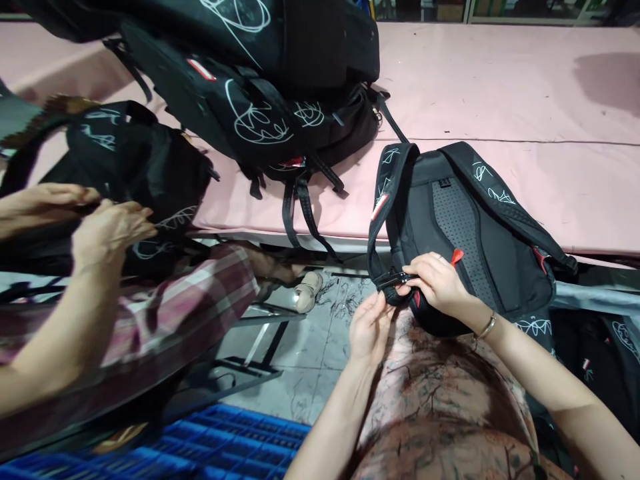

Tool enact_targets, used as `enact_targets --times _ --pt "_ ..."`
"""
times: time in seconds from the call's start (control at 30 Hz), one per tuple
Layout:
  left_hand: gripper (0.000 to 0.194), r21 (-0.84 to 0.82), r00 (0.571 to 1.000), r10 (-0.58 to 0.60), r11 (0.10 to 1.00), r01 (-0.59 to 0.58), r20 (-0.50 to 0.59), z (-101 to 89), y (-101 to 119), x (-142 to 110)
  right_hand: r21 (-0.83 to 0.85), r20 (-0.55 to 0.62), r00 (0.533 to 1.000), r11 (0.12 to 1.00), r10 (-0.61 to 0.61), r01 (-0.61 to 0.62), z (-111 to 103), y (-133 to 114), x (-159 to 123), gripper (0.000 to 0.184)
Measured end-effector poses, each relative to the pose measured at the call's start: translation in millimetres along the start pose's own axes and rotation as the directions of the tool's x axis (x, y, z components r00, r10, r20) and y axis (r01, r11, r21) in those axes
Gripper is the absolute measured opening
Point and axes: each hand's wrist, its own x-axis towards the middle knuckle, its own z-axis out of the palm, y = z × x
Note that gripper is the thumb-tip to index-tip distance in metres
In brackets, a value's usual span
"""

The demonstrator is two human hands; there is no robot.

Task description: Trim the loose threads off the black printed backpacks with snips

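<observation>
Right hand (437,283) is pinching the strap (395,279) of the backpack (480,233), which is resting on the lap against the table (525,100); left hand (369,327) is touching the strap end, loosely curled; strap risks slipping if the pinch loosens; backpack is looking shut, contents hidden; blue crate (225,440) contents unclear.

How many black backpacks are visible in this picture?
4 at least: one backpack under the person's hands, two stacked on the pink table, one with the co-worker. More may be hidden at right.
</observation>
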Motion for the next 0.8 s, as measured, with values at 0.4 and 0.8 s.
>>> enact_targets --times 0.4,0.8 --pt "0.029 -0.014 1.0 -0.003 1.0 0.003 -0.02 -1.6 -1.3 0.9 -0.089 0.077 0.997 0.996 -0.002 0.009 -1.5 -2.9 2.3 0.021" --pt "0.026 0.005 1.0 0.001 1.0 -0.001 0.002 -1.3 -3.3 1.1 -0.093 0.072 0.997 0.996 -0.003 0.01 -0.8 0.3 -2.1 0.02"
